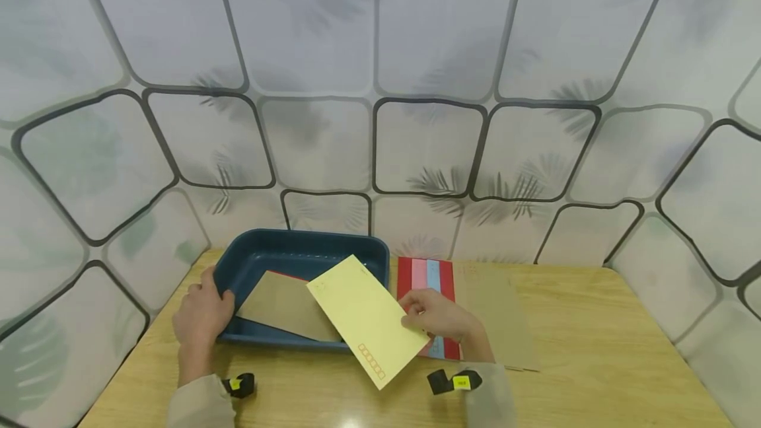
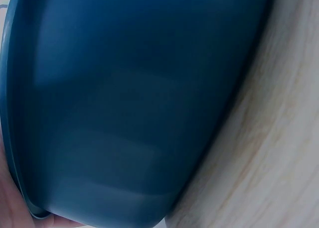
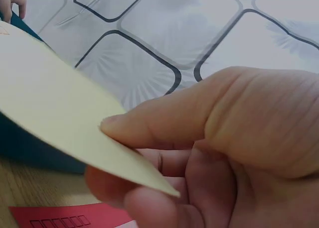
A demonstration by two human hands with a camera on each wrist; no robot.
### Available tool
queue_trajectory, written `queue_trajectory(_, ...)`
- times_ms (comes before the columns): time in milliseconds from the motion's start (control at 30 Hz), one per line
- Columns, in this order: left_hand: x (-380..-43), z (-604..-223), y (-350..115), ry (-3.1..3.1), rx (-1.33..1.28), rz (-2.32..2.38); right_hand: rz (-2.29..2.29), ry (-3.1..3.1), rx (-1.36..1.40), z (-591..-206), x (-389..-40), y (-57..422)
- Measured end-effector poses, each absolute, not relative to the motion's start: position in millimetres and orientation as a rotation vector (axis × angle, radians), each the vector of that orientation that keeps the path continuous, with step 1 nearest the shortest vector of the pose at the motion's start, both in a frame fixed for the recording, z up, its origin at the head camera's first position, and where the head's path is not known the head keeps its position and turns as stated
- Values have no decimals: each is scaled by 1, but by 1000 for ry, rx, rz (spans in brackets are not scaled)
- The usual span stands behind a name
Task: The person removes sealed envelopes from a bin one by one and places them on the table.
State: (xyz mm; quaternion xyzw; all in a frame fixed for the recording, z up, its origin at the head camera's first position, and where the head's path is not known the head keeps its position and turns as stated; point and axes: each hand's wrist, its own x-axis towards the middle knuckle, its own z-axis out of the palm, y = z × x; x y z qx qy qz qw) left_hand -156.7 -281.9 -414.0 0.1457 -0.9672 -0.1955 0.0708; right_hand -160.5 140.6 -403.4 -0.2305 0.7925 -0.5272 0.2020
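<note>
A pale yellow envelope [image 1: 368, 322] with a row of small orange boxes is pinched by my right hand [image 1: 436, 312] at its right edge. It is held at a slant, and its left part overlaps the blue tray [image 1: 285, 342]. In the right wrist view the thumb lies on top of the envelope [image 3: 65, 93] with fingers curled beneath. My left hand [image 1: 202, 309] grips the tray's left rim, thumb over the inside. Inside the tray lies a brown envelope [image 1: 288, 309], with a red edge showing behind it. The left wrist view is filled mostly by the tray's outer wall [image 2: 114, 113].
Right of the tray, red, pink and light blue envelopes [image 1: 419, 273] lie overlapped beside brown envelopes [image 1: 493, 309] on the wooden table [image 1: 606, 349]. A patterned curtain [image 1: 428, 144] stands behind the table and along its sides.
</note>
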Motion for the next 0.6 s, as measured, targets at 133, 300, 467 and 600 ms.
queue_trajectory(133, -156, -415, -282, -2907, 437, -590, -1492, 2201, -625, -404, -161, 143)
queue_trajectory(300, -155, -414, -281, -2908, 429, -591, -1522, 2171, -618, -403, -160, 148)
queue_trajectory(467, -156, -414, -282, -2908, 431, -590, -1572, 2130, -629, -401, -159, 154)
queue_trajectory(600, -156, -415, -282, -2904, 432, -586, -1603, 2111, -650, -398, -158, 160)
